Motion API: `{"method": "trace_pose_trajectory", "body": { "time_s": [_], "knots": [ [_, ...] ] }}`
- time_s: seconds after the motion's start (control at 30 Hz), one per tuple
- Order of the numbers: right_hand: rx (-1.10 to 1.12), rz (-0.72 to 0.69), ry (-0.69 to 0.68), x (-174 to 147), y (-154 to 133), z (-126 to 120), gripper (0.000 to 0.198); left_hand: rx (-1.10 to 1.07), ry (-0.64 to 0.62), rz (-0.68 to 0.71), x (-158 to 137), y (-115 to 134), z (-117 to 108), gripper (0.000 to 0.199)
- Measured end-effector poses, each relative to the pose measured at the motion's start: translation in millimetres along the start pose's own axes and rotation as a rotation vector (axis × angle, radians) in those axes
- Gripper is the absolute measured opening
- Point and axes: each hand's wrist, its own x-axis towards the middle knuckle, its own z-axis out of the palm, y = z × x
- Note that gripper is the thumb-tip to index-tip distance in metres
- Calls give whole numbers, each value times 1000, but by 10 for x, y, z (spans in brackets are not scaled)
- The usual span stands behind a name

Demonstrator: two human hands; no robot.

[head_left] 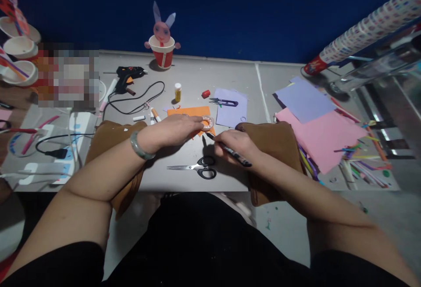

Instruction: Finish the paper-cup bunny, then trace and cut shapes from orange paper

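Note:
On the table, a sheet of orange paper (174, 111) lies partly under my left hand (176, 128). That hand's fingers are together, and their tips hold a small clear roll of tape (207, 123) down on the paper. A black marker pen (235, 153) is gripped in my right hand (238, 144), its tip close to the near edge of the tape roll; whether it touches the paper I cannot tell. Black-handled scissors (197, 167) lie just below both hands, blades pointing left. Lavender paper (232, 113) with dark thread snips (226, 102) on it rests beyond my right hand.
Brown cushions (113, 135) sit under both forearms. Behind are a glue gun (126, 78), its looped cable, a yellow bottle (178, 93), a red cap (205, 94) and a rabbit-faced cup (163, 54). Pink paper (325, 138) lies right; a power strip (77, 140) lies left.

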Motion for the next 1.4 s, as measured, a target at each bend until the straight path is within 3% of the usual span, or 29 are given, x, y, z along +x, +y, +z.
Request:
{"method": "trace_pose_trajectory", "body": {
  "time_s": [0.13, 0.27, 0.6, 0.87, 1.13, 1.4],
  "knots": [
    [-79, -135, -40, 29, 13, 160, 16, -9, -3, -13, -2, 9, 8, 33],
    [-116, -185, -5, 83, 0, 239, 17, -12, 4, -4, 4, -13, 39, 36],
    [-188, -144, -8, 117, 26, 340, 17, -34, 8, -34, -22, 39, 3, 29],
    [-108, -123, -38, 25, 32, 233, 14, -38, -8, -26, -21, 38, 8, 28],
    [-38, -64, -15, 42, 100, 393, 13, -32, -12, -48, -6, 41, 36, 34],
    [36, -48, -27, -13, 86, 211, 16, -17, -18, -37, -14, 45, 35, 35]
  ]
}}
